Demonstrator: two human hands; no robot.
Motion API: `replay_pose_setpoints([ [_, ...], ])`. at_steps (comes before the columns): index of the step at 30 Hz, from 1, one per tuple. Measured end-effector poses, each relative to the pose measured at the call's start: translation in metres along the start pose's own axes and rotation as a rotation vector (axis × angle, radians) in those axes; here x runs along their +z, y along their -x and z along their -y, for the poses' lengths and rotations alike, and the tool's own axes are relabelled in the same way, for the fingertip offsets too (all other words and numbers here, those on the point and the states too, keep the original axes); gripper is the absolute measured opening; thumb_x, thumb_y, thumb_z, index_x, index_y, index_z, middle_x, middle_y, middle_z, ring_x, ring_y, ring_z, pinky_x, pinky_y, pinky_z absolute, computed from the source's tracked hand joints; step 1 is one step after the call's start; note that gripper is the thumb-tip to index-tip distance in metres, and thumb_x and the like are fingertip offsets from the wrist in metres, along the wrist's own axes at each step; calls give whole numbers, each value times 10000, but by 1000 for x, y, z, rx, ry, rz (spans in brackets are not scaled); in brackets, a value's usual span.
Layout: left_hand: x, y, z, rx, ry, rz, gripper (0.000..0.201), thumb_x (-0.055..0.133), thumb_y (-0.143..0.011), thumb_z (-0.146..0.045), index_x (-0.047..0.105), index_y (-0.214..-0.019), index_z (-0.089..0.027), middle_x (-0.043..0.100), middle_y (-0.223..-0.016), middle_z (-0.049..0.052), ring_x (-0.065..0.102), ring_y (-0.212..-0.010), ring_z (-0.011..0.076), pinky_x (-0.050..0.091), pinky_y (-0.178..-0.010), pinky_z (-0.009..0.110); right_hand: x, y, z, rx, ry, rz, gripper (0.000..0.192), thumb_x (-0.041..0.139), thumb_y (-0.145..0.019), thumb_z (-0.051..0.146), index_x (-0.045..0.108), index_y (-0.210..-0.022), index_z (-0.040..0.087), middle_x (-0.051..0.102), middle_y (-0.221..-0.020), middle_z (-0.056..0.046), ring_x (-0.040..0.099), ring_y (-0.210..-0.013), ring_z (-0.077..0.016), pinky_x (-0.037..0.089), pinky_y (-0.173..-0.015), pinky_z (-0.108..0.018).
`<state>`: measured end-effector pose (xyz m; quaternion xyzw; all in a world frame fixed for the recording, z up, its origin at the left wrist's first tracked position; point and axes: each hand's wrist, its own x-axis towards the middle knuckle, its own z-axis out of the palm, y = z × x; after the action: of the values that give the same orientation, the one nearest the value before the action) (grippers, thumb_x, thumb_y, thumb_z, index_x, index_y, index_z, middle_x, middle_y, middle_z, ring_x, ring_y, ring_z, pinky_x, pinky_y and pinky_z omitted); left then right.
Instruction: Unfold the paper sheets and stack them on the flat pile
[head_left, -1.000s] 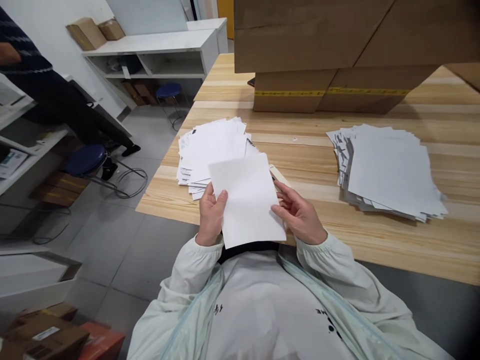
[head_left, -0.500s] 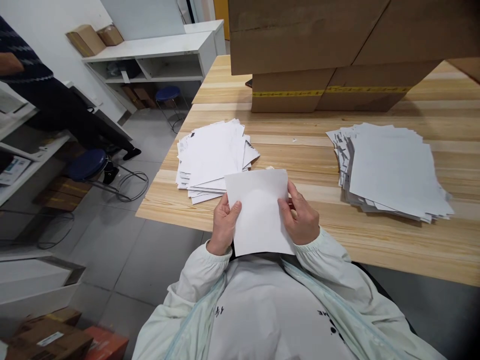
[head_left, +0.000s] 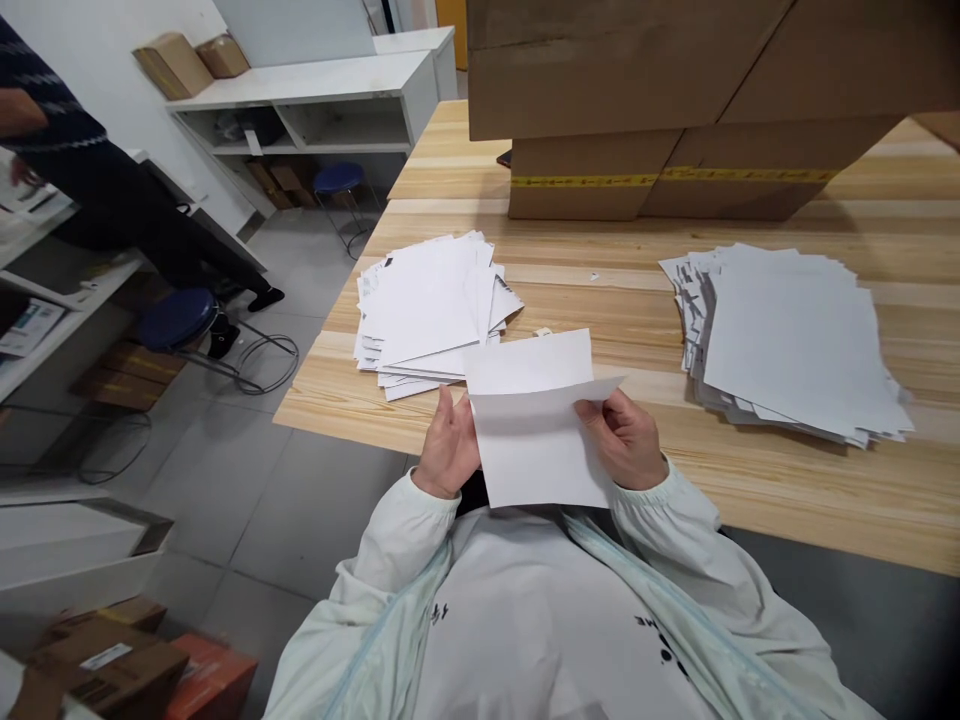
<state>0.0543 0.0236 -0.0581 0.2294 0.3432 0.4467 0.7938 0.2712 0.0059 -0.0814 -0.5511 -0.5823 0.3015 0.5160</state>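
Observation:
A white sheet of paper (head_left: 536, 430) is held over the table's near edge, close to my chest. My left hand (head_left: 448, 448) grips its left side and my right hand (head_left: 626, 438) grips its right side. The sheet is bent across the middle, its upper part folding over toward me. Just beyond my left hand, a messy stack of white folded sheets (head_left: 427, 305) lies on the wooden table (head_left: 615, 300). A larger stack of flat white sheets (head_left: 787, 335) lies to the right of my right hand.
Large cardboard boxes (head_left: 675, 100) stand at the back of the table. On the left, a person in dark clothes (head_left: 97, 190) stands by shelves, near a blue stool (head_left: 176, 320). A white shelf unit (head_left: 315, 105) and floor boxes (head_left: 105, 665) are also there.
The sheet was flat and upright a second ago. Both hands drew it nearer and shifted right, and its top half now folds down over the lower half.

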Motion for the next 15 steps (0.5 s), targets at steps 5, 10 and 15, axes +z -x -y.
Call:
replay_pose_setpoints([
  [5,-4,2,5,-113,44,-8,478,753,-793,-483,686,-1137,-157,719,-1242,113,551,-1341,326,444,-1151,473,-16,5,-6,-11,-23,37,307,609,-890,533,698,-895,239,653,-740,-13,579,-657,-167,466,-618,-313],
  [10,-9,3,-2,-9,69,-34,415,695,-858,-403,668,-1196,-165,670,-1338,100,504,-1390,300,397,-1201,473,-82,-12,-47,92,-43,-295,502,287,-1007,598,692,-1137,331,633,-652,-31,369,-348,-105,302,-428,-356],
  [15,-9,4,-8,2,88,-45,400,668,-886,-374,663,-1223,-159,670,-1341,95,496,-1397,290,376,-1220,463,-113,-27,-59,-33,120,-269,726,85,-1004,642,717,-903,298,262,-382,67,62,-249,-53,154,-385,-364],
])
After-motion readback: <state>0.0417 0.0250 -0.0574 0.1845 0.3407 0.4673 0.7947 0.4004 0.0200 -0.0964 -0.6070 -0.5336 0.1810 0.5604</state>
